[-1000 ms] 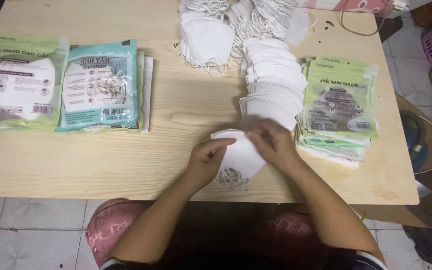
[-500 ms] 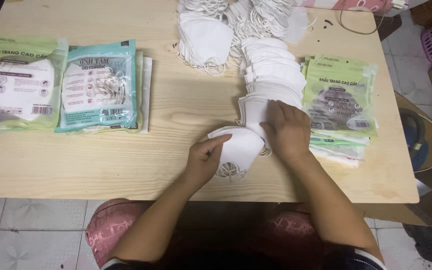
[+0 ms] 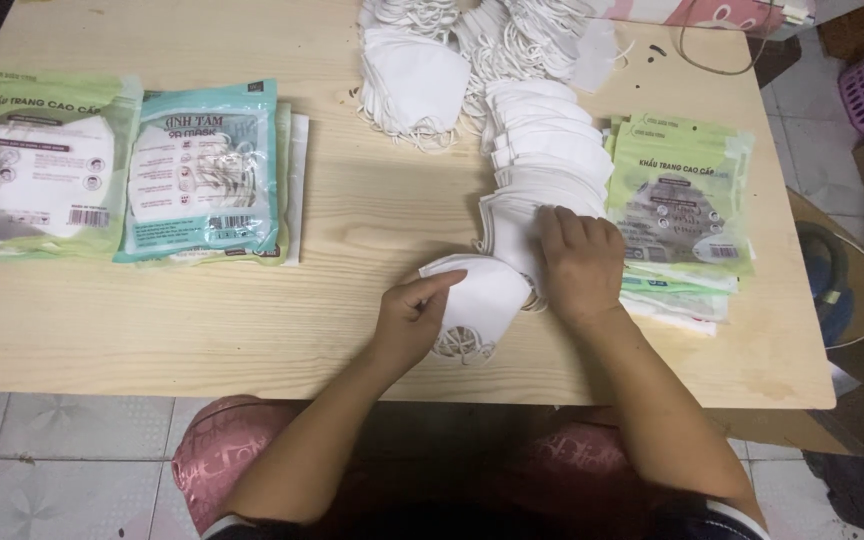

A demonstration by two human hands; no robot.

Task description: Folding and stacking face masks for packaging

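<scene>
Big wooden table [image 3: 352,310] first. On it, a fanned row of white masks [image 3: 542,150] runs away from the person. Right hand [image 3: 580,262] lies flat, fingers together, on that row's near end. Just left of it sits a small mask stack [image 3: 480,300], its left edge pinched by the left hand [image 3: 407,322], thumb on top.

I see both my forearms reaching up from the near edge. My left hand [image 3: 410,320] is loosely curled, thumb and forefinger extended to the right. My right hand [image 3: 580,262] lies flat, palm down, fingers pointing far, just right of it.
</scene>
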